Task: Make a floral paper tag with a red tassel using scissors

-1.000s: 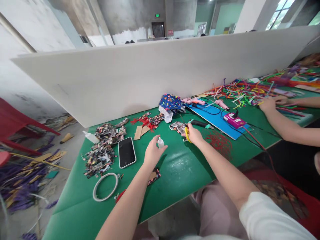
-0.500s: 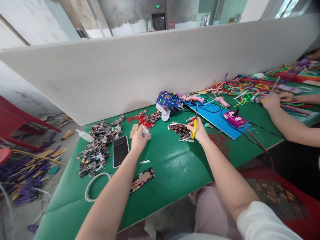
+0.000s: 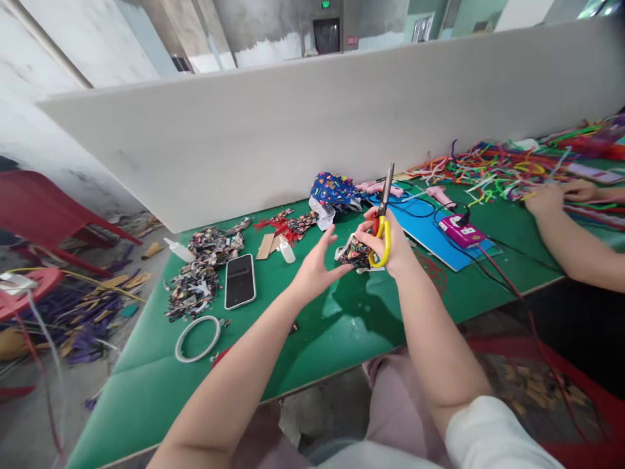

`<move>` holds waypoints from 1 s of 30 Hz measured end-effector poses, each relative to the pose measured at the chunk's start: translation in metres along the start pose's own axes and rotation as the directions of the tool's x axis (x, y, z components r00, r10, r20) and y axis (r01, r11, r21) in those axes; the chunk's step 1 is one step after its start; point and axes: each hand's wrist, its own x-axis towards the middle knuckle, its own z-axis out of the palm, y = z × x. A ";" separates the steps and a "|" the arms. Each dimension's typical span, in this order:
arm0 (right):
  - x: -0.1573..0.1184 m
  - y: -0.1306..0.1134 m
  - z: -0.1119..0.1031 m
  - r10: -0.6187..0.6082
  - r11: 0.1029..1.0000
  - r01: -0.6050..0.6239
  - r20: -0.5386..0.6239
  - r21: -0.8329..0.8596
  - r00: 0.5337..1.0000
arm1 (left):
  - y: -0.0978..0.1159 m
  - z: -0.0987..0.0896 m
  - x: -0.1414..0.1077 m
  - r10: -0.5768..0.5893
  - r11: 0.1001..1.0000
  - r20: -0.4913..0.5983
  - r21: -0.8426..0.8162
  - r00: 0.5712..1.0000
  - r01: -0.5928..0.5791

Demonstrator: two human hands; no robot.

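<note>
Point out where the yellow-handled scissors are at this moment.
In the head view, just right of centre, the scissors are held in the right hand, blades up, with the floral fabric piece and the open left hand to their left.

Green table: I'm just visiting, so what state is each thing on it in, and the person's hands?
Left hand: open, nothing seen in it
Right hand: closed around scissors
Scissors: blades together, pointing up
Floral cloth: between the hands; held or not, unclear
Phone: flat, screen dark
White bottle right of it: standing
Magenta power block: plug inserted
Fabric scraps: loosely heaped
</note>
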 end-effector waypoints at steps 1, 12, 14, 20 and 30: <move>-0.001 -0.005 -0.001 -0.018 0.999 0.018 0.015 0.033 1.000 | 0.005 0.008 0.004 -0.038 0.988 0.084 -0.143 0.996 0.049; 0.001 -0.015 -0.047 -0.087 0.972 0.137 -0.246 0.193 0.965 | -0.008 -0.006 0.020 -0.191 0.865 0.421 -0.356 0.887 0.355; 0.002 -0.010 -0.056 -0.079 0.973 0.134 -0.274 0.188 0.958 | -0.009 -0.018 0.025 -0.216 0.878 0.381 -0.327 0.899 0.350; 0.005 0.003 -0.064 -0.089 0.978 0.147 -0.341 0.149 0.936 | 0.008 -0.054 0.040 -0.257 0.943 0.221 -0.157 0.941 0.295; 0.001 -0.008 -0.061 -0.150 0.975 0.202 -0.387 0.096 0.910 | 0.031 -0.086 0.056 -0.120 0.973 -0.036 0.195 0.992 0.125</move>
